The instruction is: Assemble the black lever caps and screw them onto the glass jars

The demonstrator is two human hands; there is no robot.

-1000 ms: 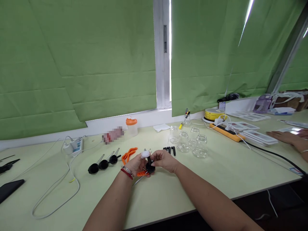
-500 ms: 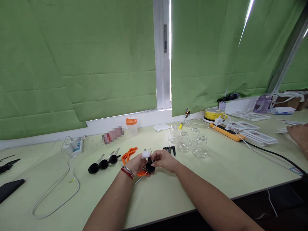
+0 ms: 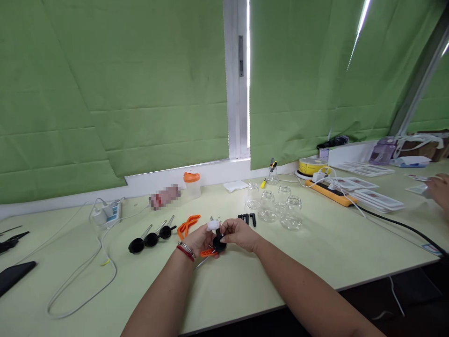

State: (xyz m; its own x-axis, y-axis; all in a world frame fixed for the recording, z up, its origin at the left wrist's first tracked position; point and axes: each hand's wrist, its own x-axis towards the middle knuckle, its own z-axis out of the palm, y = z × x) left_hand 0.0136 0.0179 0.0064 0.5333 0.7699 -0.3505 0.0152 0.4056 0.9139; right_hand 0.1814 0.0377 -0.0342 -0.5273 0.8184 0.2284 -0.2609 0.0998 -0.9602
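My left hand [image 3: 200, 240] is closed around a black round lid assembly [image 3: 219, 245], with a thin metal rod [image 3: 202, 263] slanting down from it. An orange piece [image 3: 208, 252] sticks out below the same hand. At the top of the assembly is a whitish part [image 3: 213, 225]; its kind I cannot make out. From the right, my right hand [image 3: 242, 234] pinches the black upright part of the assembly, its fingertips partly hiding it. Left of my hands lie black round lids with metal rods [image 3: 151, 239] and orange angled handles [image 3: 188, 226].
Several clear glass jars [image 3: 292, 214] and short black handles [image 3: 253, 219] stand or lie beyond my right hand. An orange-lidded cup [image 3: 192, 186] stands at the back. A white cable [image 3: 114, 276] loops at left. At far right, another person's hand [image 3: 440, 189] is over cards.
My two hands and the lid assembly stay almost in place. The other person's hand at far right has shifted slightly.
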